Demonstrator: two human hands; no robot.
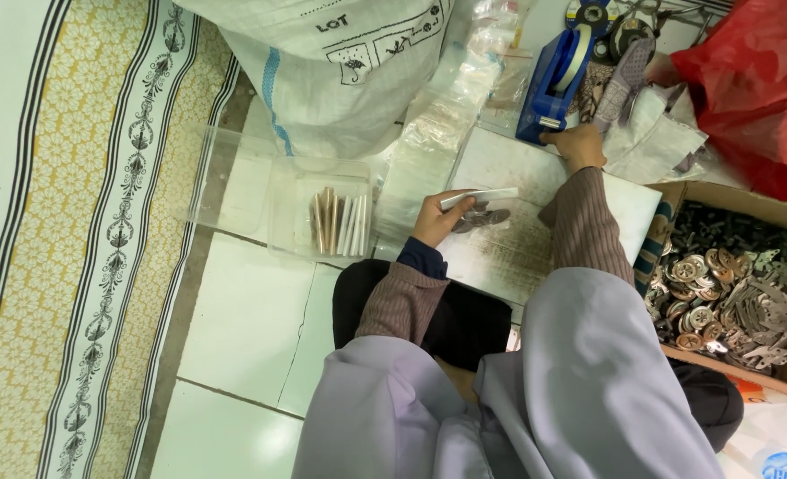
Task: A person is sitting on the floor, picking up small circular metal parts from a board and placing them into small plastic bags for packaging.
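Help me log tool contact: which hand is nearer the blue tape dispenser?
Right. The right hand touches the base of the blue tape dispenser; the left hand is apart, lower left, holding a small clear bag.

White woven sack point(340, 71) with black print stands top centre; clear plastic bags point(451, 106) lie beside it; red bag point(757, 80) top right; brown cardboard box point(748, 206) at right.

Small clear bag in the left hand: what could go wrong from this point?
The left hand pinches the small clear bag by its folded top alone, so the metal pieces inside could slip out if the fold opens. The right hand reaches across to the blue tape dispenser; a one-handed pull might drag the dispenser rather than release tape.
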